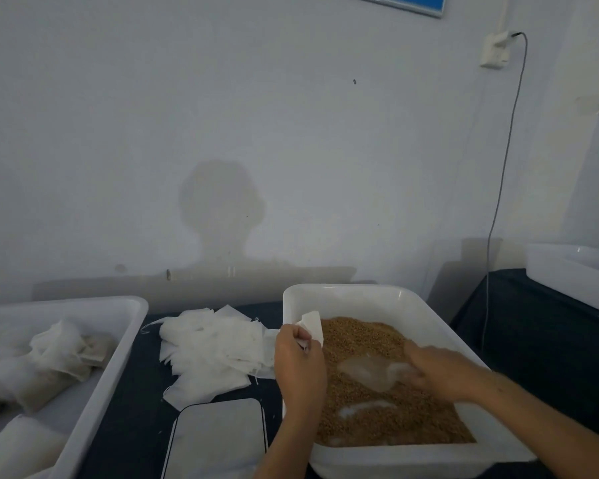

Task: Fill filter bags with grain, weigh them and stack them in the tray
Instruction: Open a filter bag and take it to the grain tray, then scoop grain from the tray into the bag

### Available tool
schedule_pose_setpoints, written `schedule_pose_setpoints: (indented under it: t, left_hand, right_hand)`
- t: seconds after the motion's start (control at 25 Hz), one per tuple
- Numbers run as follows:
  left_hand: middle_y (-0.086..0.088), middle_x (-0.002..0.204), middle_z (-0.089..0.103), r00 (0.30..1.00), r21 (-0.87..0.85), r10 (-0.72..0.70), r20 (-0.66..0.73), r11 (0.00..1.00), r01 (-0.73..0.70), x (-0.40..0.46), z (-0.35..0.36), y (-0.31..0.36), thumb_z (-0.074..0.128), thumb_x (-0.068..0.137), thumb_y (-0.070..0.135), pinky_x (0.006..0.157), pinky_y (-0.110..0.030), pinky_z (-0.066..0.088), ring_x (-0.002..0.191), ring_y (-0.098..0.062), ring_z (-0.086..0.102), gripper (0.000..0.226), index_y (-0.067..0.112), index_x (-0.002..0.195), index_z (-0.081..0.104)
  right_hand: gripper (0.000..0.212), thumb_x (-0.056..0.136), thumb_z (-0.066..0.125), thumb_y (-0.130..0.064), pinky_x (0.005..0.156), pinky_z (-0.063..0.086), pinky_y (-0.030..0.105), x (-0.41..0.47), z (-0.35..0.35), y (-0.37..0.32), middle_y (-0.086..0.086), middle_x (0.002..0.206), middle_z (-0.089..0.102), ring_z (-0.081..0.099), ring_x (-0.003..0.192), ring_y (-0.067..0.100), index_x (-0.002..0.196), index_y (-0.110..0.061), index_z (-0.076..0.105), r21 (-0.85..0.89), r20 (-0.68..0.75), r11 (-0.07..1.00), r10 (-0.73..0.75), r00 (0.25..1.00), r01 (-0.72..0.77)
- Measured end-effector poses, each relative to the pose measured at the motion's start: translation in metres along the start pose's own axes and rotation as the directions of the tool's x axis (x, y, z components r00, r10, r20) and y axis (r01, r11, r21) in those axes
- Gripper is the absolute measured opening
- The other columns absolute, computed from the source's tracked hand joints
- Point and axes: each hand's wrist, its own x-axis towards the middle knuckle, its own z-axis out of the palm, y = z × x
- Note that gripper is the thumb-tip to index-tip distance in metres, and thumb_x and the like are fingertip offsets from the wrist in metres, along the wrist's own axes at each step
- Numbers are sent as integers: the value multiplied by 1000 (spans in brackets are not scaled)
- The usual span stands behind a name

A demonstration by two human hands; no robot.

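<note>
No writing shows anywhere. Over the grain tub (388, 295), the left hand (300, 366) pinches an empty filter bag (312, 326) at its left rim; the right hand (443, 369), blurred, digs into the grain (360, 340), grip unclear. The tray (125, 326) of filled bags sits left of the tub.

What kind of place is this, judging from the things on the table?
Probably a small packing workroom, not a home kitchen. A white tub holds loose grain, a pile of empty filter bags lies beside it, and a tray of filled bags stands to the left, before a bare wall.
</note>
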Motion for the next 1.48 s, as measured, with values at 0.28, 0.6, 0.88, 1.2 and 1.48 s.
schedule_pose_setpoints:
  t: [0.28, 0.6, 0.88, 1.2, 1.48]
  left_hand:
    - [7, 91, 60, 990, 248, 49, 134, 965, -82, -3, 1, -2, 51, 91, 10, 73, -27, 50, 80, -13, 59, 15, 24, 87, 49]
    - [13, 93, 58, 978, 363, 71, 196, 921, -140, -3, 1, -7, 52, 92, 14, 73, -20, 46, 82, -9, 58, 14, 27, 93, 48]
    - [13, 96, 60, 969, 420, 84, 230, 890, -177, -1, 2, -10, 54, 88, 15, 75, -22, 41, 79, -6, 53, 17, 30, 93, 48]
    - [14, 101, 52, 940, 363, 189, 283, 886, -288, 2, 5, -12, 52, 87, 5, 66, -15, 43, 79, -4, 50, 21, 26, 88, 54]
    - [1, 112, 61, 857, 443, 196, 477, 788, -427, 24, 9, -12, 49, 92, 6, 65, -11, 40, 91, -11, 55, 21, 17, 97, 67]
  right_hand:
    - [26, 96, 52, -30, 50, 39, 15, -6, -57, 30, 5, 101, 68, 49, 55, 4, 112, -10, 52, -247, 112, 930, 306, 945, -272]
    - [16, 98, 45, -23, 47, 30, 16, 40, -6, 24, -6, 72, 37, 45, 64, 7, 110, -14, 50, -196, -43, 934, 297, 954, -299]
    - [29, 100, 39, -21, 83, 45, 29, 87, 33, 34, 6, 114, 56, 55, 103, 19, 126, -9, 41, 149, -169, 928, 364, 916, -341]
    - [30, 101, 40, -20, 67, 52, 26, 59, 24, 40, 4, 97, 50, 56, 87, 14, 125, -4, 35, 236, -82, 921, 338, 938, -311]
    - [12, 98, 47, -32, 56, 50, 23, -29, 4, 56, 5, 90, 59, 59, 71, 15, 107, -25, 47, 477, -107, 873, 170, 980, -100]
